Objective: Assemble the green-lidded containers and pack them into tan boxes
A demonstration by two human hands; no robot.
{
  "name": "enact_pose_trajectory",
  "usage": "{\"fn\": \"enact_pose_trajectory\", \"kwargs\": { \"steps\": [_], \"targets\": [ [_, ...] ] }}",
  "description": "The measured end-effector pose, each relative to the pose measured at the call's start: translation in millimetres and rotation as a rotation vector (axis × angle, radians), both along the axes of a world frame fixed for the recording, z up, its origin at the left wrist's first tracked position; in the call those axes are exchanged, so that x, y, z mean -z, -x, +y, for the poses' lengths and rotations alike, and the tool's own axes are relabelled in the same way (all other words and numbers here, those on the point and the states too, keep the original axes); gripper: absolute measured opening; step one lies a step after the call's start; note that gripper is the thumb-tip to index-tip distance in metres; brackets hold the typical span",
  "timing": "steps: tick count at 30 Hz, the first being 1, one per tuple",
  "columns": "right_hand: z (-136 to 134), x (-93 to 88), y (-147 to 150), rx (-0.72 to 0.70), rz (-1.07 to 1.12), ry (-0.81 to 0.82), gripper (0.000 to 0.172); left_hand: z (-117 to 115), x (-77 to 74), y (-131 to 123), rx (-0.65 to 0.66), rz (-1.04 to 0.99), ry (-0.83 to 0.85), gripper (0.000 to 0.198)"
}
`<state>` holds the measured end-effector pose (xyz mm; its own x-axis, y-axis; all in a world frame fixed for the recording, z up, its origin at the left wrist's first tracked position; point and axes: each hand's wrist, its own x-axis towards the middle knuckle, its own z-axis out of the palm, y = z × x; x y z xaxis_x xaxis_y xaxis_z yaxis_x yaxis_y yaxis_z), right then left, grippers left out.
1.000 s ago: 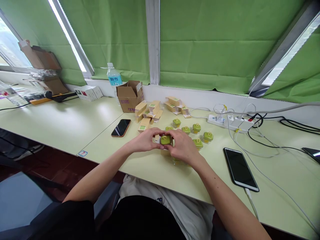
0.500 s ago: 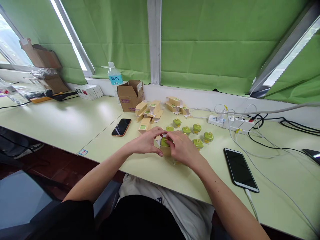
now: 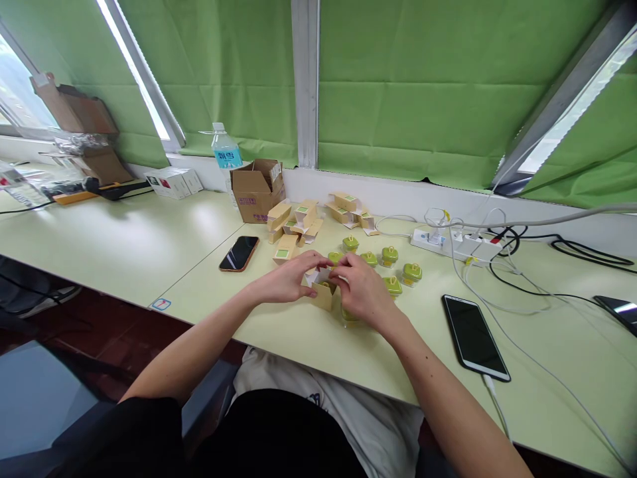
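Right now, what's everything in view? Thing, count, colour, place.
Open carton: 1, tan, centre
Jars: at least 7, green, near open carton
Small cartons: several, tan, back centre
Cardboard box: 1, brown, back centre
Bottle: 1, clear, partly behind box
Phones: 2, black, left and right
Device: 1, dark, right edge
Power strip: 1, white, back right
Cables: several, black and white, right
Packets: about 2, white, back left
Packaging: several, brown, far left
Blinds: several, green, back
Tabletop: 1, pale, centre
Chair: 1, blue, lower left
Left hand: 1, bare, centre
Right hand: 1, bare, centre
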<state>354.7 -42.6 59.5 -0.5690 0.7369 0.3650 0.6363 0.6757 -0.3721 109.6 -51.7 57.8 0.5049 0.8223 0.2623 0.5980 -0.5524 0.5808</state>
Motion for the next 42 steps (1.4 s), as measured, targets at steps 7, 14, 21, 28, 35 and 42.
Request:
{"fn": "enact_pose_trajectory", "kwargs": {
  "steps": [7,14,21,28,35,42],
  "targets": [
    [4.9,1.0,-4.8,0.001,0.020,0.061,0.037,18.2,-7.3,18.5,0.177,-0.124,0.095,0.068],
    [3.2,4.3,-0.1,-0.099,0.015,0.119,0.038,5.4,14.4,9.0,-0.002,-0.224,0.080,0.057],
    [3.7,6.5,-3.8,-0.161,0.118,0.184,0.029,-7.3,15.1,-4.4,-0.183,-0.133,-0.109,0.059],
    [10.9,13.5,0.1,-0.183,0.148,0.190,0.027,-44.0,38.6,-18.4,-0.400,0.086,-0.348,0.053],
    [13.7,11.4,-7.6,-0.151,0.190,0.124,0.021,-35.1,37.0,-13.9,-0.284,-0.061,-0.210,0.049],
    [12.8,9.2,-9.9,-0.083,0.292,0.080,0.018,-30.2,29.8,-7.5,-0.221,-0.043,-0.207,0.037]
  ]
}}
